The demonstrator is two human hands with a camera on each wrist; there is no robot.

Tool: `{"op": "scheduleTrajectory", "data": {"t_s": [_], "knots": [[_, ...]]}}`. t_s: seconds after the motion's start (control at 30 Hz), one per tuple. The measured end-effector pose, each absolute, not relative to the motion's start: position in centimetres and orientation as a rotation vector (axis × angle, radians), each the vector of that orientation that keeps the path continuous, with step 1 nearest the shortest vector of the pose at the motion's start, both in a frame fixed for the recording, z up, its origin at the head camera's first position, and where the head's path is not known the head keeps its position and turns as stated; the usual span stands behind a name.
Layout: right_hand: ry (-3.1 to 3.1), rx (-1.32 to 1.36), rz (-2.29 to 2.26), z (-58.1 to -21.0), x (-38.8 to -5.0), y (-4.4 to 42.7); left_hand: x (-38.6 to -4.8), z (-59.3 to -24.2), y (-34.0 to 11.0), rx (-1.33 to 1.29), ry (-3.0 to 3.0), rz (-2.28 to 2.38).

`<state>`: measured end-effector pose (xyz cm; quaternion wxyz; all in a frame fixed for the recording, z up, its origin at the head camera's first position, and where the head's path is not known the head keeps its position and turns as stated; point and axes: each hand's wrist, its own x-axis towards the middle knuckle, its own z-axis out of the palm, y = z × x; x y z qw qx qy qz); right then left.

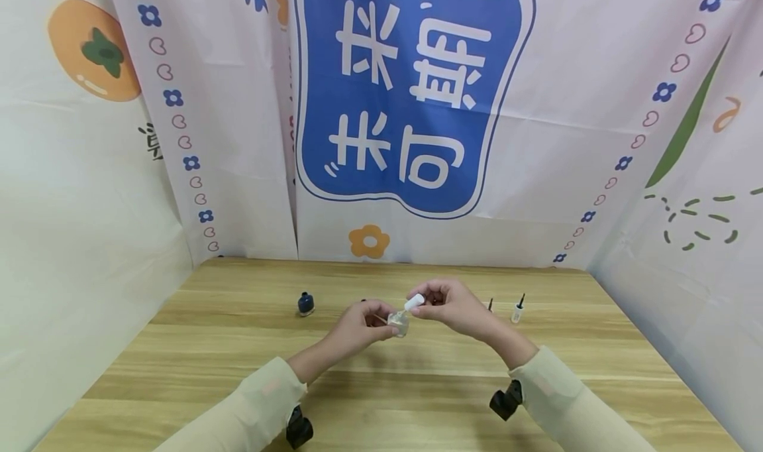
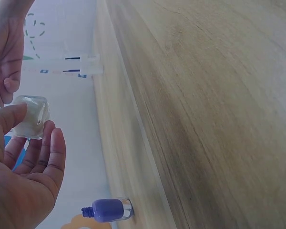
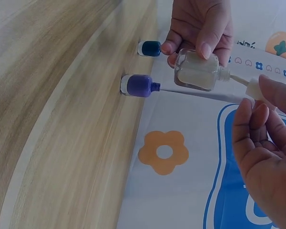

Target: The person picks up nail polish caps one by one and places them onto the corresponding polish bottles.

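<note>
My left hand point(image 1: 365, 321) holds a small glass nail polish bottle point(image 3: 196, 71) with pale, whitish polish, its thumb and fingers on the sides. The bottle has no cap on and leans toward my right hand point(image 1: 456, 306). That hand pinches a white brush cap point(image 1: 414, 301) between thumb and fingers. From the cap, the thin brush stem point(image 3: 239, 80) reaches the bottle's mouth; whether the tip is inside I cannot tell. In the left wrist view the bottle point(image 2: 32, 117) sits between thumb and fingers.
An uncapped dark blue-green polish bottle point(image 1: 306, 304) stands at the left of the wooden table point(image 1: 238, 366). An uncapped purple bottle point(image 3: 139, 86) stands near it, mostly hidden in the head view. Right of my hands, a white brush cap point(image 1: 516, 313) stands brush-up; another is partly hidden.
</note>
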<state>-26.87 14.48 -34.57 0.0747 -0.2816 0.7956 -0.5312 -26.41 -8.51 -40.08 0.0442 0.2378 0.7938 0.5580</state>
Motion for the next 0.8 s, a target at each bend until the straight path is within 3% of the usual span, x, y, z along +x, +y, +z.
{"op": "scheduleTrajectory", "data": {"t_s": [0.8], "knots": [[2.434,-0.880,-1.569,-36.2,-27.1,13.5,-26.3,-40.2,-8.1,0.752,2.402,1.722]]}}
